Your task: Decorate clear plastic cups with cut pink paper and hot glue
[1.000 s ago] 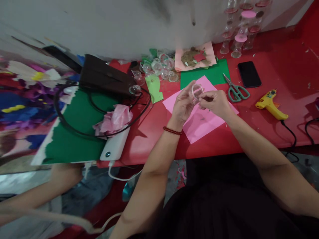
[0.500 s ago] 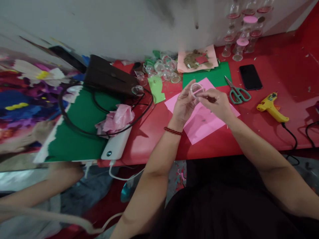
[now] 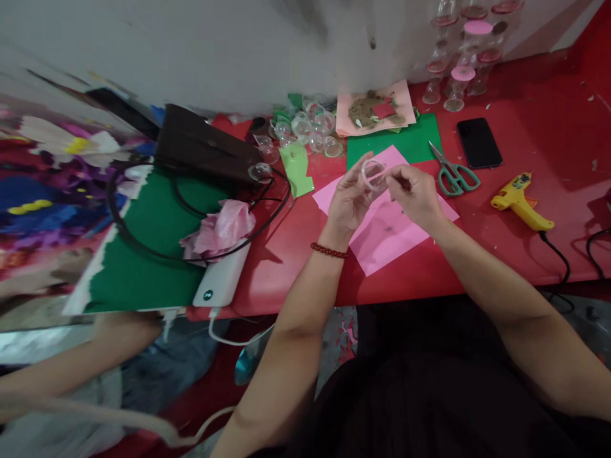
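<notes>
My left hand point(image 3: 350, 202), a beaded bracelet at its wrist, has its fingers wrapped round a small clear plastic cup point(image 3: 366, 183), whose round rim faces up. At the rim's right side my right hand point(image 3: 416, 196) is closed in a pinch; whatever its fingertips hold is too small to make out. Beneath both hands lies a pink paper sheet point(image 3: 389, 238) on the red table. Green-handled scissors point(image 3: 456, 180) rest just right of my right hand, points toward the wall.
Further right are a black phone point(image 3: 479, 143) and a yellow glue gun point(image 3: 520, 202) with a cord. Clear plastic cups point(image 3: 305, 127) are heaped by the wall; others stand stacked point(image 3: 457, 95) at back right. A cable loops over a power bank point(image 3: 222, 277). Another person's arm point(image 3: 86, 356) is at left.
My right hand's fingertips have shifted slightly right along the cup's rim. The left hand keeps hold of the cup. The whole view has moved a little.
</notes>
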### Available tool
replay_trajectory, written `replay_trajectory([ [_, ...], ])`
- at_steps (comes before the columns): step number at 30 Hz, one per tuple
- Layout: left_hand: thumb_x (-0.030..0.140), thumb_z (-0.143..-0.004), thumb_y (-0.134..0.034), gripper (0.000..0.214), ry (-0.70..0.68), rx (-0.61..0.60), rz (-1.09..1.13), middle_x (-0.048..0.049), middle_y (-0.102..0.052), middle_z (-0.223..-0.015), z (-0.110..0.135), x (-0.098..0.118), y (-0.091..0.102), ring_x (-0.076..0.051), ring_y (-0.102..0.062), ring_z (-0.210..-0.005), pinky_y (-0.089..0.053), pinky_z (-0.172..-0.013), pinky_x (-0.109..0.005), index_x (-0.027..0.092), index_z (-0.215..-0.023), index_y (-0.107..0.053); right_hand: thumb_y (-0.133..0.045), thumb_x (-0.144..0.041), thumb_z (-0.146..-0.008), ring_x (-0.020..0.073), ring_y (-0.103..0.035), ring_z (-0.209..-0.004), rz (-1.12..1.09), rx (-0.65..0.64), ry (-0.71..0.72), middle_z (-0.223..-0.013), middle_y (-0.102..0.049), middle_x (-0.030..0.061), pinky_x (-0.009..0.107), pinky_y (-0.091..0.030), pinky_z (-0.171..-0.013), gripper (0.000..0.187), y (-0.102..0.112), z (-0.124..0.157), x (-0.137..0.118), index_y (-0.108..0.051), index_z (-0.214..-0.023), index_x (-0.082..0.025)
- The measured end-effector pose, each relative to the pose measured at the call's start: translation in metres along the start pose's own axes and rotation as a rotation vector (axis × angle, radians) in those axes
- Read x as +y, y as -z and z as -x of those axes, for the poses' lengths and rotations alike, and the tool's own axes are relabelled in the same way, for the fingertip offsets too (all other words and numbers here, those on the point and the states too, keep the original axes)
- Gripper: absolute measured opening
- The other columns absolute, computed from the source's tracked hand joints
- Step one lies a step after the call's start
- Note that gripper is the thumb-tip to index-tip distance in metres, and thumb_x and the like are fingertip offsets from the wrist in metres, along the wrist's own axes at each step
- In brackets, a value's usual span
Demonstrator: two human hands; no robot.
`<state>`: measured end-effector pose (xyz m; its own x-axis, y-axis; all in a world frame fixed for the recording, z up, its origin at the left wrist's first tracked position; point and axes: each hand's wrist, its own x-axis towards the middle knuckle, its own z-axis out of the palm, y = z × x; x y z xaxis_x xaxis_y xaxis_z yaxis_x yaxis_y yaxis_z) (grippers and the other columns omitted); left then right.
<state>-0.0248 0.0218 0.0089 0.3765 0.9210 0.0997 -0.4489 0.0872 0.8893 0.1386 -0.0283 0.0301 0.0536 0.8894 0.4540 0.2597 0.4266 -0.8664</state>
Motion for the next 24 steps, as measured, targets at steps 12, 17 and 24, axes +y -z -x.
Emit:
replay_trajectory([
  [12, 0.042, -0.102, -0.059, 0.027, 0.203, 0.128, 0.050, 0.0002, -0.068, -0.075, 0.003, 0.012, -0.024, -0.009, -0.059, -0.056, -0.050, -0.054, -0.023, 0.023, -0.093, -0.076, -0.081, -0.044, -0.090, 0.0163, -0.060, -0.080, 0.130, -0.006, 0.100, -0.105, -0.071, 0.0054, 0.029, -0.048, -0.061, 0.024, 0.005, 0.003, -0.001, -0.074, -0.103, -0.025],
  [17, 0.032, -0.102, -0.054, 0.034, 0.256, 0.187, -0.020, 0.0030, -0.052, -0.058, 0.007, 0.004, -0.039, -0.007, -0.038, -0.042, -0.024, -0.040, -0.022, 0.020, -0.074, -0.067, -0.079, -0.033, -0.091, 0.0164, -0.059, -0.079, 0.162, 0.005, 0.101, -0.106, -0.070, 0.0057, 0.032, -0.054, -0.068, 0.022, 0.003, 0.004, 0.003, -0.083, -0.112, -0.028],
  [24, 0.035, -0.099, -0.065, 0.039, 0.241, 0.261, 0.027, 0.0064, -0.037, -0.055, 0.010, -0.001, -0.046, -0.005, -0.035, -0.042, -0.023, -0.042, -0.018, 0.020, -0.067, -0.050, -0.075, -0.024, -0.089, 0.0159, -0.060, -0.076, 0.097, 0.013, 0.057, -0.092, -0.074, 0.0026, 0.034, -0.056, -0.075, 0.014, -0.002, 0.006, 0.000, -0.087, -0.095, -0.028],
])
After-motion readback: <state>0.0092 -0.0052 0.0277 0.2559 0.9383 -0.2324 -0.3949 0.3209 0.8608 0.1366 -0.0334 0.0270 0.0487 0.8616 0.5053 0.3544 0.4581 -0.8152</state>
